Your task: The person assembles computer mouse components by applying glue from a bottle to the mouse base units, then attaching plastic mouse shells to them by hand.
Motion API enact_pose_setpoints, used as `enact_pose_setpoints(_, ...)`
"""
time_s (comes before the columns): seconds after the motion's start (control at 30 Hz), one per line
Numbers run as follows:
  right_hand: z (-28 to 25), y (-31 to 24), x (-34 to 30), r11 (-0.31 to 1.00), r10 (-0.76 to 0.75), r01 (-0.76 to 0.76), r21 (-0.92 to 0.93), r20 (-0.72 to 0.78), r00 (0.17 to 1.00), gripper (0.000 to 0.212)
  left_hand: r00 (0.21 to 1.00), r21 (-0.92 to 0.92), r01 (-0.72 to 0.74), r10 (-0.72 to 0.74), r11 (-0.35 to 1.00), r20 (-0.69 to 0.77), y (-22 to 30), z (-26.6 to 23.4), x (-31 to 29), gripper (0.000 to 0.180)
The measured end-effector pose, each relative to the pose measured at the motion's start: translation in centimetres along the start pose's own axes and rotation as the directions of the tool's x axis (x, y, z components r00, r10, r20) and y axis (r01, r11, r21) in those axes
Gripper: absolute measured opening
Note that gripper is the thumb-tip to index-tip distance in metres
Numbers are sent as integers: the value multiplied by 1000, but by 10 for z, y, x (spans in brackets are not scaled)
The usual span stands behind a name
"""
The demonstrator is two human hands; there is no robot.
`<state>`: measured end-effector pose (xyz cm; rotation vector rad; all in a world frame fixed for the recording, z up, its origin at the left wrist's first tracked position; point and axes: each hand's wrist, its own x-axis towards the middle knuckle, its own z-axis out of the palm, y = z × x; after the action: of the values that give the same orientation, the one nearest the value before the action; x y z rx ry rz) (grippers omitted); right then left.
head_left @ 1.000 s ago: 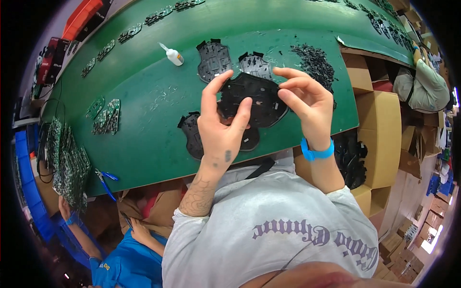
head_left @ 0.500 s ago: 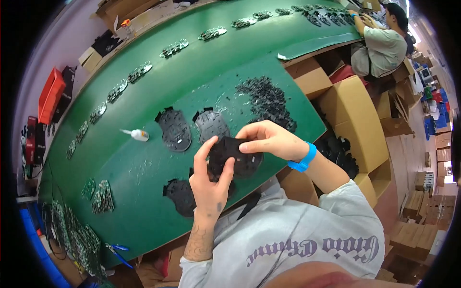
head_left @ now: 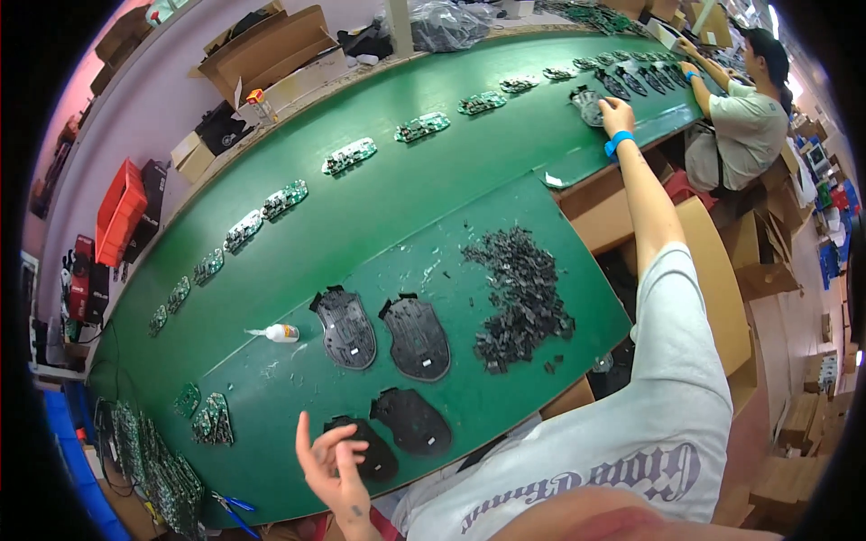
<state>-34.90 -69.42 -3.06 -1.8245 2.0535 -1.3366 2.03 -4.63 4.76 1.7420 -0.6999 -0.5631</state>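
My right arm stretches far across the green table [head_left: 271, 379], and my right hand [head_left: 617, 115] is closed on the edge of a black mouse base shell [head_left: 586, 106]. That shell is at the near end of a row of similar black shells [head_left: 636, 79]. My left hand [head_left: 336, 464], fingers spread and holding nothing, hovers at the table's front edge. It partly covers one mouse base shell [head_left: 377, 455]; another shell [head_left: 411, 422] lies just right of it. Farther in, two more shells [head_left: 346, 329] [head_left: 415, 338] lie side by side.
Right of the shells is a heap of small black pieces [head_left: 519, 302]. A white bottle [head_left: 282, 333] lies left. Circuit boards [head_left: 349, 156] line the table; more boards [head_left: 153, 469] and blue pliers [head_left: 233, 505] are lower left. A co-worker [head_left: 744, 122] sits far right; cardboard boxes [head_left: 713, 261] stand nearby.
Both hands held a black shell together before; now they are apart. My right hand has reached far right with a shell, while my left has opened and drawn nearer. The view has shifted.
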Motion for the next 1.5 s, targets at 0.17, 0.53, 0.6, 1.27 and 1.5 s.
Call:
enact_pose_setpoints(0.17, 45, -7, 19, 938, 164, -139, -317, 51, 985, 47, 987, 177, 9, 20, 984, -157, 11, -12, -3, 55)
enact_pose_setpoints(0.53, -132, -107, -171, 605, -793, 796, 13, -79, 604, 7, 720, 724, -665, 418, 184, 554, 41, 30, 124, 48)
enact_pose_setpoints(0.6, -167, -110, -228, 606, -793, 782, 146, 39, 607, 7, 698, 766, -643, 414, 0, 585, 28, 44, 141, 53)
enact_pose_setpoints(1.27, -164, -161, -332, 843, -537, 475, 250, 426, 728, 13, 722, 663, -621, 633, 418, 278, 65, 9, 90, 30)
enact_pose_setpoints(1.5, -159, -172, -328, 903, -422, 380, 201, 584, 693, 10, 886, 469, -456, 438, 757, 154, 65, -15, 34, 38)
